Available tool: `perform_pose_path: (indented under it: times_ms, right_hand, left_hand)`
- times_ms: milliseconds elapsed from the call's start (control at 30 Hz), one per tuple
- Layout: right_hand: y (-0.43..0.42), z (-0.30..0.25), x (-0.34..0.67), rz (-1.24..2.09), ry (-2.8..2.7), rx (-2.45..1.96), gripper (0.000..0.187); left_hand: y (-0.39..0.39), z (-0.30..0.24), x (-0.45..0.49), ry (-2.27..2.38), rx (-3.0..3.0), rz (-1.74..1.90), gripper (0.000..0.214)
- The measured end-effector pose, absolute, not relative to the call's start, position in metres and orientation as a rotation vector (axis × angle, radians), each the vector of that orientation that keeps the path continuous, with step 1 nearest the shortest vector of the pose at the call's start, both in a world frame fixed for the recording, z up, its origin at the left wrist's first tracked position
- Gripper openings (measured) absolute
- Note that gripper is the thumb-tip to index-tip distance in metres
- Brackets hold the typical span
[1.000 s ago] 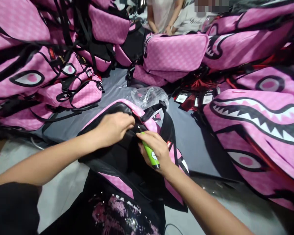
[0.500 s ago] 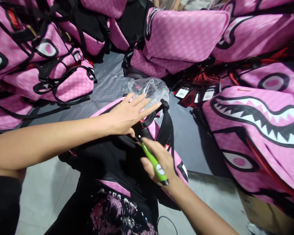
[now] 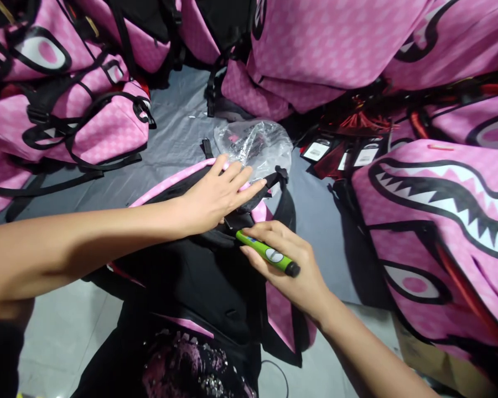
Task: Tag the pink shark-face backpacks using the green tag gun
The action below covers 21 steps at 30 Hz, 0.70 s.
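A black and pink backpack [image 3: 207, 276] lies at the table's near edge, its black side up and its lower part over my lap. My left hand [image 3: 213, 196] is spread across the upper part of the bag, fingers stretched out and pressing down, thumb mostly tucked from sight. Close by, my right hand [image 3: 292, 262] grips a green pen-like tool [image 3: 268, 253] with a black end cap and a white oval label. A thin dark tip points from the tool towards the bag beneath my left hand. What the tip touches is hard to make out.
Crumpled clear plastic [image 3: 253, 146] lies just behind the bag. Pink backpacks crowd the left, the back and the right, one with a toothed mouth print [image 3: 444, 199]. Black hang tags [image 3: 344, 153] with white labels lie right of the plastic. A grey sheet [image 3: 178, 105] covers the table.
The green tool has swung from a steep slant to a flatter one, its capped end now further right and higher. My left hand stays spread on the bag. The view has shifted slightly.
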State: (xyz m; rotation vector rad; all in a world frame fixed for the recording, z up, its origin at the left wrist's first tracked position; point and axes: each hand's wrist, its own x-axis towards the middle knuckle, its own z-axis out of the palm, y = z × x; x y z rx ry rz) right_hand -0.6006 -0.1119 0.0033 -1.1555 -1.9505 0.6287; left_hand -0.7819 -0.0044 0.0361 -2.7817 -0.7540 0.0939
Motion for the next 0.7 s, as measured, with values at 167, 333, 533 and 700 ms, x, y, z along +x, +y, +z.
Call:
perform_pose_path:
  times_ms: [167,333,533,700]
  right_hand:
    - [-0.095,0.008,-0.604,0.742,-2.165,-1.245,0.019]
    - [-0.095,0.009,-0.598,0.563,-2.392,-1.304,0.023]
    - [-0.097,-0.002,-0.596,0.399,-2.435,-1.276,0.026]
    - [-0.096,0.001,-0.591,0.499,-2.363,-1.265,0.026]
  left_hand:
    - [-0.004,0.034,-0.779,-0.806,-2.765,0.098,0.078]
    - [0.001,0.029,-0.774,-0.842,-2.829,0.212,0.111]
    - [0.008,0.023,-0.77,-0.851,-2.829,0.151,0.09]
    - [0.011,0.019,-0.768,-0.815,-2.819,0.122,0.075]
